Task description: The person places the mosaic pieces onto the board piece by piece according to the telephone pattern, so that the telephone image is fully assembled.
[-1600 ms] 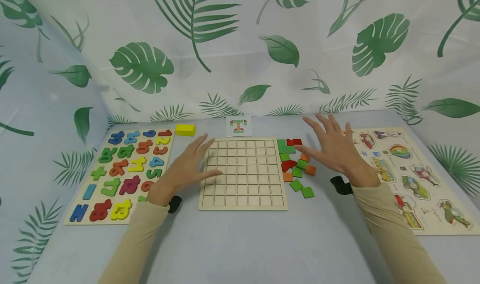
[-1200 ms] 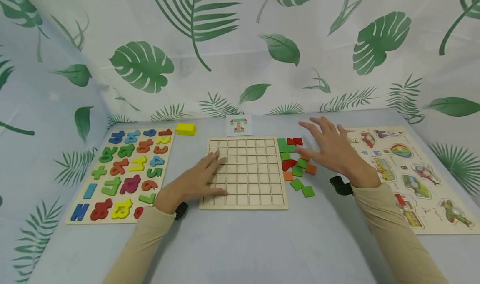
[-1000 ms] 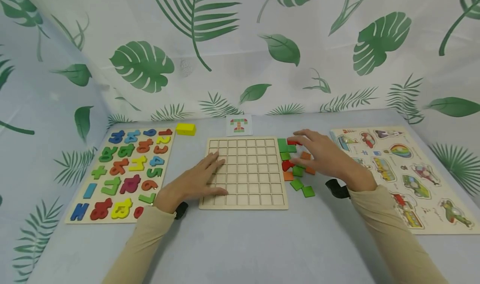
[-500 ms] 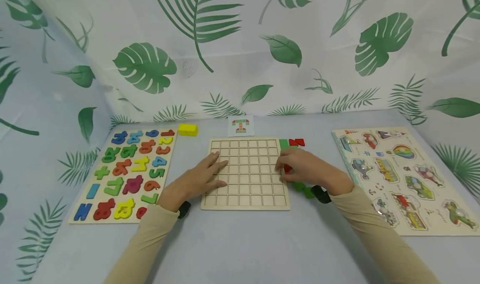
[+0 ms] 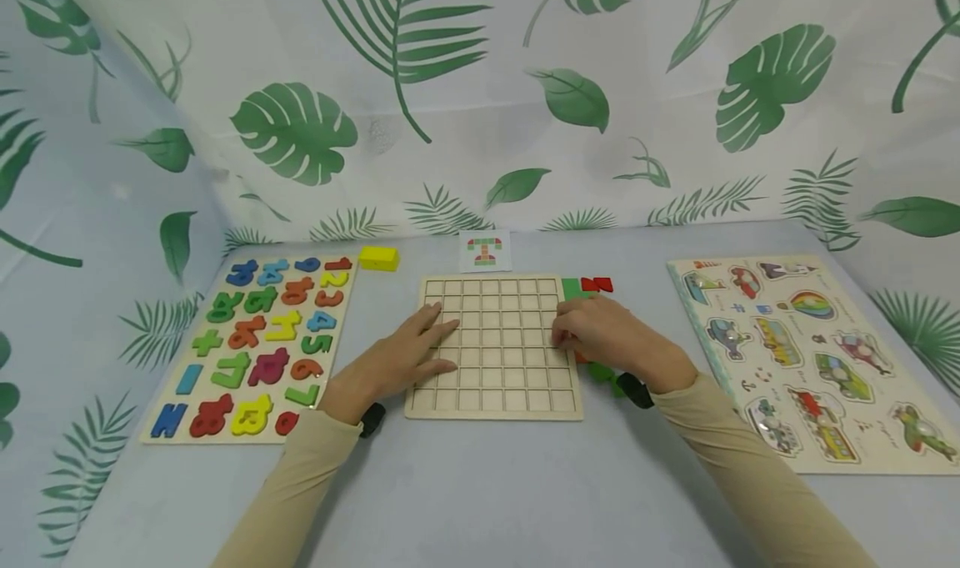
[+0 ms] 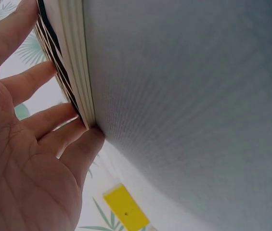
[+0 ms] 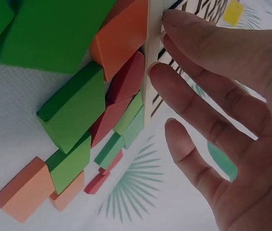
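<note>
A pale wooden grid board (image 5: 506,340) lies flat on the table, its squares showing bare wood. My left hand (image 5: 397,353) rests on its left edge with fingers spread; the left wrist view shows the fingertips touching the board's side (image 6: 78,57). My right hand (image 5: 611,334) is at the right edge. In the right wrist view, its thumb and forefinger touch the board's rim (image 7: 153,53), with no piece between them. Beside that rim lie green tiles (image 7: 75,103), an orange tile (image 7: 121,36) and red pieces (image 7: 126,79), which the right hand partly covers in the head view.
A small card (image 5: 485,251) with a coloured pattern stands behind the board, and a yellow block (image 5: 378,258) lies to its left. A number puzzle (image 5: 247,347) is at the left. A picture puzzle (image 5: 817,368) lies at the right.
My left hand came down onto the board's left edge and stayed. From above the picture puzzle, my right hand moved left and down, over the loose pieces, to the board's right edge.
</note>
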{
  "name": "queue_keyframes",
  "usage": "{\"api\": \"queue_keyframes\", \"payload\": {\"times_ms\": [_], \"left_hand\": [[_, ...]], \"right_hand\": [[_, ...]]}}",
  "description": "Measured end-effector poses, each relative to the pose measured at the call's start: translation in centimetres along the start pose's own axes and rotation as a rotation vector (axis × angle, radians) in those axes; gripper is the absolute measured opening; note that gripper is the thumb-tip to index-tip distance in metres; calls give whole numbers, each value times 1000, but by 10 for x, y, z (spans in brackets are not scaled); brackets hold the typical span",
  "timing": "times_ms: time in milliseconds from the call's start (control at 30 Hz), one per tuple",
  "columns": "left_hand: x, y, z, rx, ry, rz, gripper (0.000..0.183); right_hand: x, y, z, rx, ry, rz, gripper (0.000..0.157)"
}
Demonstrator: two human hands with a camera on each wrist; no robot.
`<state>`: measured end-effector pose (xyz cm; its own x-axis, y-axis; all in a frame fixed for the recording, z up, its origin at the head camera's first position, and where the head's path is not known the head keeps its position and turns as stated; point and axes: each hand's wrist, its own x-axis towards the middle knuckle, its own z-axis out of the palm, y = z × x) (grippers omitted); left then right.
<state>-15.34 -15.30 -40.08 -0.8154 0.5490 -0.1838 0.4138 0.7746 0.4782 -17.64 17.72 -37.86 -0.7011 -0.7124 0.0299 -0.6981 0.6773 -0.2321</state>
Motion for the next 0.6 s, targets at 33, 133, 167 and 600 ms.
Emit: {"api": "queue_keyframes", "payload": {"times_ms": [33, 133, 167, 600], "left_hand": [[0, 0, 0, 1, 1, 0, 70], [0, 1, 0, 6, 1, -5, 70], [0, 1, 0, 8, -1, -7, 71], [0, 0, 0, -5, -15, -6, 71]], "right_hand": [[0, 0, 0, -16, 5, -2, 10], [-1, -2, 1, -56, 15, -4, 9], [-1, -2, 1, -67, 19, -7, 9], [-3, 0, 2, -33, 36, 3, 8]]}}
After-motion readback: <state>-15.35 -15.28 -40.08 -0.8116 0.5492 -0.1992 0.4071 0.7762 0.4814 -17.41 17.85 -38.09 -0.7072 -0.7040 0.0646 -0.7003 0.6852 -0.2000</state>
